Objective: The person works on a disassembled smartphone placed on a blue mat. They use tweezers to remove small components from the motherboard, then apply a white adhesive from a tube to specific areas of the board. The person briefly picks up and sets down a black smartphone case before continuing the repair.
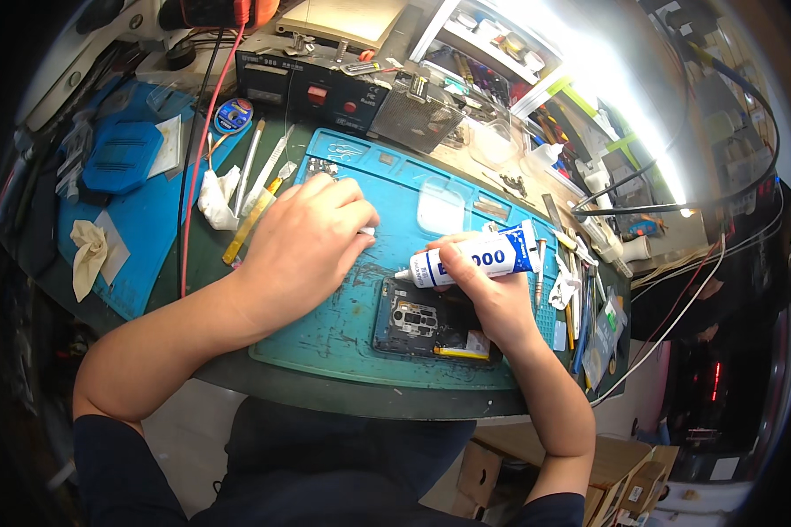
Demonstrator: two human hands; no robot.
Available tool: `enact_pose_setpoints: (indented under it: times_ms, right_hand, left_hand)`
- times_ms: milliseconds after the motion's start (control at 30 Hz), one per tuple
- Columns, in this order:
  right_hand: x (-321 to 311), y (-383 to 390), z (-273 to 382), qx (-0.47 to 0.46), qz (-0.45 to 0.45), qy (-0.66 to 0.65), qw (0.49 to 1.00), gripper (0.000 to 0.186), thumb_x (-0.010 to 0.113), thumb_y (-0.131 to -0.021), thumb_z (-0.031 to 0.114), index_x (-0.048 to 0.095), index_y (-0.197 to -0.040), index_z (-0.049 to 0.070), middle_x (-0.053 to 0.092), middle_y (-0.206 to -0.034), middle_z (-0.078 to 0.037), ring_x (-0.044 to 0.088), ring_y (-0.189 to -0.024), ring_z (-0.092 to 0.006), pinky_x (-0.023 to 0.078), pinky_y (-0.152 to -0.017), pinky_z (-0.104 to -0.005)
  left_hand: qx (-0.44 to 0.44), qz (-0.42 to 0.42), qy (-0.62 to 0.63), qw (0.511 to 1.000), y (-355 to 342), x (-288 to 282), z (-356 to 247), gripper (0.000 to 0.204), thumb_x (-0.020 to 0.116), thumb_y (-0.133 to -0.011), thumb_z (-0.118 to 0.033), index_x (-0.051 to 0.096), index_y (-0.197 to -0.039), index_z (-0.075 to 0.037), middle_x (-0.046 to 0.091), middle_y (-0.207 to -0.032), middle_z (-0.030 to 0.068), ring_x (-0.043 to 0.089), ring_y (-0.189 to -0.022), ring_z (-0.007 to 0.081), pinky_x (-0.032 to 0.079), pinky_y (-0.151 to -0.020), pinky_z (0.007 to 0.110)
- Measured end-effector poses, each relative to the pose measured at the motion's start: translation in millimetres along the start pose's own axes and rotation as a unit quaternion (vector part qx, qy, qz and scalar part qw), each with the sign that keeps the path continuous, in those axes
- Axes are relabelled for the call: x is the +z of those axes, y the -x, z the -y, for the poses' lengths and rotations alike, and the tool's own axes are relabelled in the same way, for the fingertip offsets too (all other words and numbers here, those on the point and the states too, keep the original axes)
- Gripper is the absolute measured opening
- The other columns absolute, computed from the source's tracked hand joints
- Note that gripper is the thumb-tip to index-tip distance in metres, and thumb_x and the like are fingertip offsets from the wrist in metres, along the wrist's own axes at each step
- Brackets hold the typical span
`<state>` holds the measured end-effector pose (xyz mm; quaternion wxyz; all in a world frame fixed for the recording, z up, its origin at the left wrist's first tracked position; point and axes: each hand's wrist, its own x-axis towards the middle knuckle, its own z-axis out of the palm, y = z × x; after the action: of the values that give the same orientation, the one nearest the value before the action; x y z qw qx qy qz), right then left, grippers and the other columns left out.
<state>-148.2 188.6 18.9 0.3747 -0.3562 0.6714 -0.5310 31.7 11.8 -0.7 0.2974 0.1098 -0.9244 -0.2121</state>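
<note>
My right hand (492,294) is wrapped round a white and blue squeeze tube of glue (475,256). The tube lies nearly level, its narrow nozzle pointing left, above an opened smartphone (395,338). That phone lies flat with its back cover off, showing a camera block and a battery with a yellow edge (461,348). To the left of the nozzle, my left hand (312,233) is closed with its fingers curled. A small white piece (366,231) shows at its fingertips, mostly hidden, so its kind is unclear. Under both hands stretches a blue work mat (308,338).
A shallow clear plastic box (441,207) lies on the mat's far part. Tweezers, brushes and a solder spool (234,115) are at the left. Several pens and tools (580,303) crowd the right edge. A black bench device (312,92) stands behind; a red cable (187,220) runs down the left.
</note>
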Motion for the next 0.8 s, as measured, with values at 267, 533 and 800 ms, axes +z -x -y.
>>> enact_pose_setpoints:
  times_ms: [267, 533, 800]
  right_hand:
    - [-2.6, 0.2, 2.3, 0.014, 0.0, -0.005, 1.0, 0.029, 0.079, -0.095, 0.025, 0.074, -0.11, 0.001, 0.075, -0.096, -0.006, 0.072, -0.085, -0.0121, 0.06, -0.072, -0.027]
    - [-2.8, 2.0, 3.0, 0.02, -0.019, -0.006, 1.0, 0.029, 0.08, -0.095, 0.026, 0.074, -0.108, 0.001, 0.075, -0.096, -0.006, 0.072, -0.085, -0.0123, 0.06, -0.073, -0.0272]
    - [-6.2, 2.4, 4.1, 0.031, -0.017, -0.002, 0.999, 0.03, 0.08, -0.095, 0.027, 0.074, -0.109, 0.001, 0.075, -0.095, -0.006, 0.072, -0.085, -0.0123, 0.06, -0.073, -0.0273]
  left_hand:
    - [0.0, 0.006, 0.003, 1.0, -0.4, 0.7, 0.1, 0.015, 0.077, -0.083, -0.008, 0.071, -0.096, -0.005, 0.066, -0.094, 0.0067, 0.062, -0.093, 0.0285, 0.05, -0.081, 0.041]
    - [-0.004, 0.01, 0.004, 1.0, -0.8, 0.1, -0.1, 0.014, 0.077, -0.083, -0.007, 0.071, -0.096, -0.005, 0.066, -0.094, 0.0069, 0.062, -0.093, 0.0286, 0.05, -0.081, 0.041]
    - [-0.01, 0.019, -0.001, 1.0, -1.6, -1.1, -1.3, 0.014, 0.076, -0.085, -0.008, 0.071, -0.096, -0.004, 0.066, -0.094, 0.0079, 0.062, -0.093, 0.0291, 0.05, -0.081, 0.041]
